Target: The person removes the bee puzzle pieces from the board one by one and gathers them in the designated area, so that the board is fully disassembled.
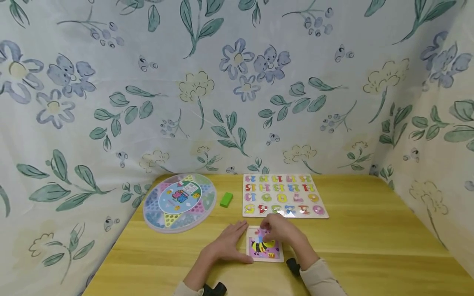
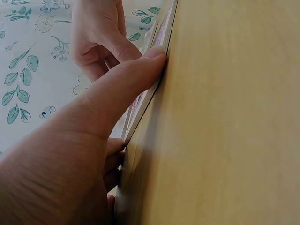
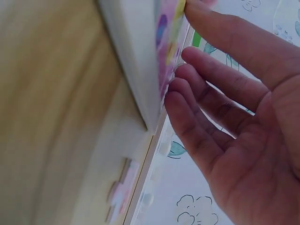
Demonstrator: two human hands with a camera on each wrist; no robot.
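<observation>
A square picture puzzle with a pale frame, showing a yellow-and-black bee on pink, lies on the table in the head view. My left hand braces its left side, thumb and fingers spread apart. In the left wrist view the thumb lies straight along the frame's edge. Over the puzzle's upper right is my right hand, bent downward. The right wrist view shows its thumb touching the picture's yellow part, with the fingers loosely curved and nothing visible between. The right hand covers part of the picture.
Behind the puzzle lies a number board with colourful numerals. A round star-patterned game board and a green block are to its left. A small pink piece lies on the table. Floral cloth hangs behind.
</observation>
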